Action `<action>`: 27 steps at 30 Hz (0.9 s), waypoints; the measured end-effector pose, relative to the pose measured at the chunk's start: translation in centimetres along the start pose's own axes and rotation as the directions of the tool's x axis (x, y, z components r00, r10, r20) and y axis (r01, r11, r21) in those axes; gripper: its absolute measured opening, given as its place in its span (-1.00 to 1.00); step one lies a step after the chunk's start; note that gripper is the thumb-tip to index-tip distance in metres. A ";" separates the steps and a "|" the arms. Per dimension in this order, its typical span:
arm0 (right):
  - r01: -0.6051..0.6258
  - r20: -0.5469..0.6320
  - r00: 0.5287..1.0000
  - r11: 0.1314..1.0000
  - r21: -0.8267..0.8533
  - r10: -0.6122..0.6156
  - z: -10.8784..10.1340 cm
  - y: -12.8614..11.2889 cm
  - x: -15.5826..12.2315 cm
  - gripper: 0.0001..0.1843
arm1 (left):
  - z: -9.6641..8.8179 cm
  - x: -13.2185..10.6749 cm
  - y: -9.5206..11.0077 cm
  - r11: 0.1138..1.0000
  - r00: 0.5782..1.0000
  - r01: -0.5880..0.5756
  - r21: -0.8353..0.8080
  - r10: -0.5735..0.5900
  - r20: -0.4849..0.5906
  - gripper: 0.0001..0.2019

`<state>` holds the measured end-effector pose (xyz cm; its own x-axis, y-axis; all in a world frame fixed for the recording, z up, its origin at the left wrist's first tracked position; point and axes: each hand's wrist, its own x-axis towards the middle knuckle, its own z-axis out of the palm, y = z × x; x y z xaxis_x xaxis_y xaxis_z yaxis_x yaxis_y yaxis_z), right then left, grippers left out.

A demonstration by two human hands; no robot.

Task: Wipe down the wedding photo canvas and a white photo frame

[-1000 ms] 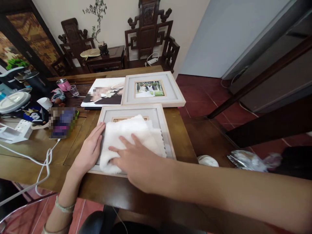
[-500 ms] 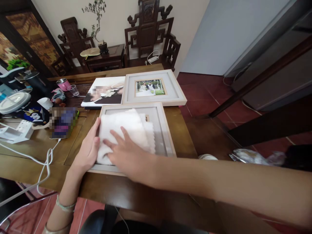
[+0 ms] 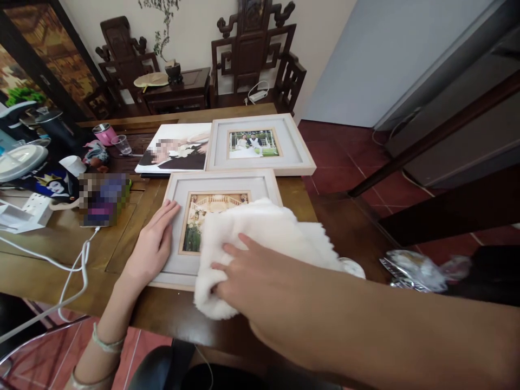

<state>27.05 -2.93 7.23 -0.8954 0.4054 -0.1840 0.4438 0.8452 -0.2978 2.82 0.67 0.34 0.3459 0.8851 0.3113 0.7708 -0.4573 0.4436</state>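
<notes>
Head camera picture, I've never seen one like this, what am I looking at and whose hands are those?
It comes from a camera worn on a person's head, looking down at their own bare hands; no machine. The left hand lies flat on the left edge of the nearest picture frame, on a wooden table. The right hand presses a fluffy white cloth over that frame's right side. Behind lie a second frame and an unframed photo; a white cable trails at left.

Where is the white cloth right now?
Head view, centre: the white cloth lies under the right hand, covering the right part of the nearest picture frame, which the left hand touches.
</notes>
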 end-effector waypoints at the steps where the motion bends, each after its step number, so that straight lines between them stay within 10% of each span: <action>1: 0.028 -0.024 0.999 1.000 -0.011 -0.028 -0.1 -0.4 0.8 -0.77 | 0.0 0.0 0.0 1.000 1.000 -0.002 -0.002 0.002 0.001 -0.57; 6: 0.072 -0.022 0.997 0.997 -0.028 -0.073 -1.2 -1.1 3.3 -0.76 | -0.3 -0.1 -0.1 1.000 1.000 -0.001 -0.026 0.002 0.028 -0.57; 12: -0.137 0.107 0.984 0.990 -0.023 0.139 0.4 0.1 -1.0 -0.87 | -0.2 0.0 -0.5 0.999 0.998 -0.038 -0.004 0.038 0.050 -0.57; 17: -0.390 -0.180 0.914 0.911 -0.132 0.365 3.1 1.1 -5.1 -0.75 | -0.1 0.0 -1.1 0.996 0.993 -0.090 0.009 0.089 0.079 -0.57; 27: -0.560 -0.117 0.820 0.746 -0.359 0.560 -2.1 6.0 -1.5 -0.62 | -0.2 0.0 -0.9 0.997 0.993 -0.075 -0.007 0.075 0.090 -0.56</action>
<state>31.01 2.26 7.64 -0.4904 0.8464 -0.2079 0.8205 0.5288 0.2173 2.00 1.02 0.11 0.4497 0.8525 0.2665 0.7388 -0.5227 0.4253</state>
